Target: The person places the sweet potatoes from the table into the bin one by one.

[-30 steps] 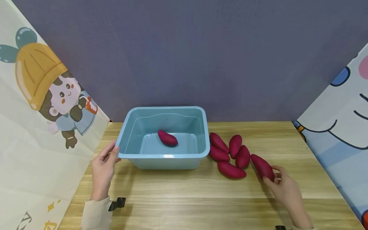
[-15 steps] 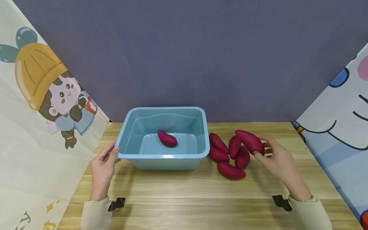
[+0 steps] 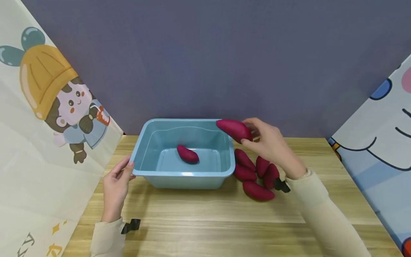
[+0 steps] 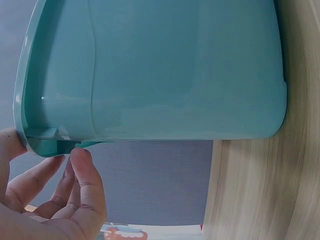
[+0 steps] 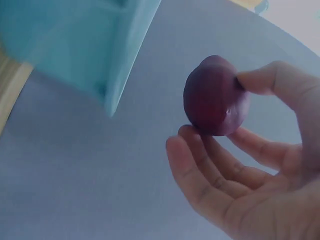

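A light blue plastic basin (image 3: 186, 181) stands on the wooden table with one purple-red sweet potato (image 3: 187, 154) lying on its floor. My left hand (image 3: 116, 189) grips the basin's left rim; in the left wrist view the thumb and fingers (image 4: 86, 182) are curled at the rim's edge. My right hand (image 3: 268, 141) pinches another sweet potato (image 3: 234, 130) by its right end, its tip overlapping the basin's back right corner in the head view. The right wrist view shows that sweet potato (image 5: 216, 97) end-on between thumb and fingers, raised beside the basin wall (image 5: 75, 60).
Several more sweet potatoes (image 3: 258, 191) lie in a cluster on the table (image 3: 205, 221), close to the basin's right side. A grey-blue panel (image 3: 205, 60) rises behind the table, with printed cartoon sheets at left (image 3: 38, 171) and right (image 3: 382, 132).
My right hand has lifted the sweet potato from the right of the cluster and carried it left and up, to the basin's back right corner. My left hand stays at the rim.
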The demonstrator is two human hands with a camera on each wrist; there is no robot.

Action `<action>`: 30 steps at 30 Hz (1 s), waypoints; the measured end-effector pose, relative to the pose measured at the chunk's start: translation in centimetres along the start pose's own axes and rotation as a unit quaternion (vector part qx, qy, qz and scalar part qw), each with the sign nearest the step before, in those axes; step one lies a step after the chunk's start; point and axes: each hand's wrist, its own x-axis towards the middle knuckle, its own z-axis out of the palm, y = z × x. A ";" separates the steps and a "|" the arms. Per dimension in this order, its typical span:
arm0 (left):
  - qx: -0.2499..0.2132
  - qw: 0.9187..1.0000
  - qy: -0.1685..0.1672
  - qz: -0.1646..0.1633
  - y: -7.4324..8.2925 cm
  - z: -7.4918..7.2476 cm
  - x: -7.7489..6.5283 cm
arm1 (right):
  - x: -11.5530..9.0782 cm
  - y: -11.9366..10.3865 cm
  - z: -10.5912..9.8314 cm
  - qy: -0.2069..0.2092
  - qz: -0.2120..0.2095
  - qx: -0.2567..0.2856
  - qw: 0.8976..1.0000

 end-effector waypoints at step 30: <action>0.020 1.000 -0.005 0.009 -0.3 -0.2 0.3 | 12.6 -5.9 14.8 -0.280 -0.024 -0.071 0.957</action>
